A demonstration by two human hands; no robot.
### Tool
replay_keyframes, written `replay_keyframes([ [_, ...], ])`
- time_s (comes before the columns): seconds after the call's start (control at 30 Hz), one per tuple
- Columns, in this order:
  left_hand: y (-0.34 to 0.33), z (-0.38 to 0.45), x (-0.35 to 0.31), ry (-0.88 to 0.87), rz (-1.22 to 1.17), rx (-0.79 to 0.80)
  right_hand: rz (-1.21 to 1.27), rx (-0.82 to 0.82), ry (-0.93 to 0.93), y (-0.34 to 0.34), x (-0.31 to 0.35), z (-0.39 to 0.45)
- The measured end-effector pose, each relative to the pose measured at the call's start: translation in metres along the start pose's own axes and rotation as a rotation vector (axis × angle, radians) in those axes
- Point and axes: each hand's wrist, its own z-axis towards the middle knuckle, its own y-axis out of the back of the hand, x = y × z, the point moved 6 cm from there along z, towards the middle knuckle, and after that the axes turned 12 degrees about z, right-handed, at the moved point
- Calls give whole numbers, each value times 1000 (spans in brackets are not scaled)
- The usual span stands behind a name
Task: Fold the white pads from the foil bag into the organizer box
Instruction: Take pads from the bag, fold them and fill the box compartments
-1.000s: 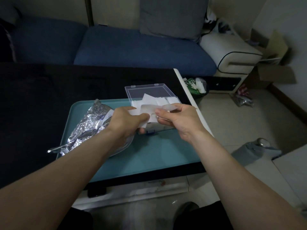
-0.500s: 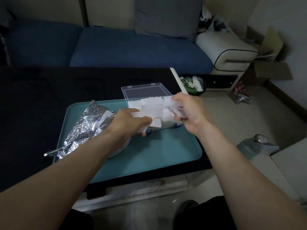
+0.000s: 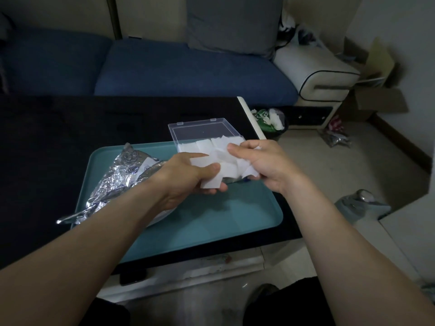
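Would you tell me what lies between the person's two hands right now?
In the head view, a white pad spans the gap: the left hand pinches its near end and the right hand holds the far end, above the organizer box.

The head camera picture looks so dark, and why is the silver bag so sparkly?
Head view: the room is dim, so the black table shows almost no detail. Head view: the crinkled foil bag catches glints of light, and the white pads look brightest. Head view: the wide lens stretches both arms large at the bottom corners.
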Motion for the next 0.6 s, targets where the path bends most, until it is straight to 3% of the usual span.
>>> replay_keyframes([
  [0.3,14,4,9,89,-163,-148,191,-221,132,20,4,6],
  [0.4,14,4,9,75,-137,-167,105,-105,156,11,5,6],
  [0.53,11,3,4,57,-123,-164,-266,28,254,-8,6,1],
  [0.6,14,3,6,68,-148,-206,-309,55,223,-13,4,1],
])
